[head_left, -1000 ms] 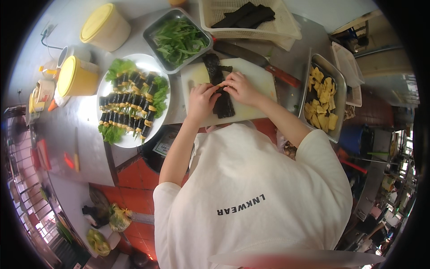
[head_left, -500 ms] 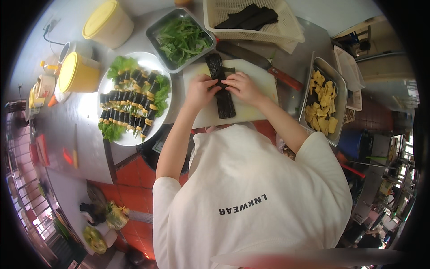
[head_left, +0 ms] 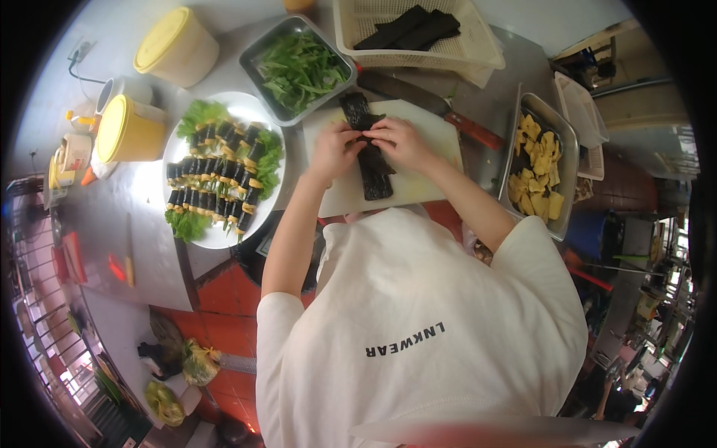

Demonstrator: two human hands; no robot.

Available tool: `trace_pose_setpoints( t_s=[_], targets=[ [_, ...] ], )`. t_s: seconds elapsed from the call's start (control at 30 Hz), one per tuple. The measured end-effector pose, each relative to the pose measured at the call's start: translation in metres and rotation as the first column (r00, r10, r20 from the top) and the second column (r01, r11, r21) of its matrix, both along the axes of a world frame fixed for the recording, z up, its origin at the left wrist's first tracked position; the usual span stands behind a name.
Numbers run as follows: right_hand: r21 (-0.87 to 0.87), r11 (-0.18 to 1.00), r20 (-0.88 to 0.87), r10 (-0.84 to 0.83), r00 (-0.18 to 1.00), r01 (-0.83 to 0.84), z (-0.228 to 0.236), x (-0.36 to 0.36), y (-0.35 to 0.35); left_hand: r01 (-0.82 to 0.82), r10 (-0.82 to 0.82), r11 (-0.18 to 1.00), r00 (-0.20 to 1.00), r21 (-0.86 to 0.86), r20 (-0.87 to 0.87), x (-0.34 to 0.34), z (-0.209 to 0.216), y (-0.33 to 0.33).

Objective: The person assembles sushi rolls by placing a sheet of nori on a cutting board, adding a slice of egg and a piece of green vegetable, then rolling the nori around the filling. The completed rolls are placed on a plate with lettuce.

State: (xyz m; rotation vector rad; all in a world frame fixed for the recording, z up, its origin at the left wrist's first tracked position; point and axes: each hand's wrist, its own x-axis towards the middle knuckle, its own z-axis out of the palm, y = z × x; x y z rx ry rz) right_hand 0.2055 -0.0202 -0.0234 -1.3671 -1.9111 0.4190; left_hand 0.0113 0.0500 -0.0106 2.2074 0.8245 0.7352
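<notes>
A stack of dark nori strips (head_left: 376,187) lies lengthwise on the white cutting board (head_left: 429,179) in front of me. My left hand (head_left: 336,149) and my right hand (head_left: 403,144) meet over its middle, fingertips pinched together. Between them they hold a nori strip (head_left: 379,160) that sits askew on the stack, with dark ends showing above and below the fingers. Whatever lies under the fingertips is hidden. To the left, a white plate (head_left: 267,210) carries rows of small nori-wrapped rolls (head_left: 216,178) with yellow bands and green stems, edged by lettuce (head_left: 188,224).
Beyond the board stand a metal tray of green leaves (head_left: 302,71) and a cream basket (head_left: 478,54) with nori sheets (head_left: 411,30). A knife (head_left: 478,133) rests across the board's far right corner. Yellow pieces (head_left: 536,168) fill a right-hand tray; yellow-lidded tubs (head_left: 175,48) stand left.
A nori strip now lies askew over the stack under my fingers, where the lower stack showed plain before. Both hands stay nearly in place, still pinched.
</notes>
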Motion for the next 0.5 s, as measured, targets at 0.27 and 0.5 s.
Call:
trace_pose_setpoints(
  t_s=[0.27,0.5],
  targets=[
    [-0.036,0.998,0.041,-0.054,0.998,0.056,0.003,-0.001,0.005,-0.033,0.1,0.973,0.953,0.228,-0.287,-0.009,0.012,-0.006],
    [-0.019,0.999,0.157,-0.027,0.987,0.03,0.002,0.001,0.018,-0.044,0.119,0.972,0.938,0.23,-0.325,-0.017,0.018,-0.037]
  ],
)
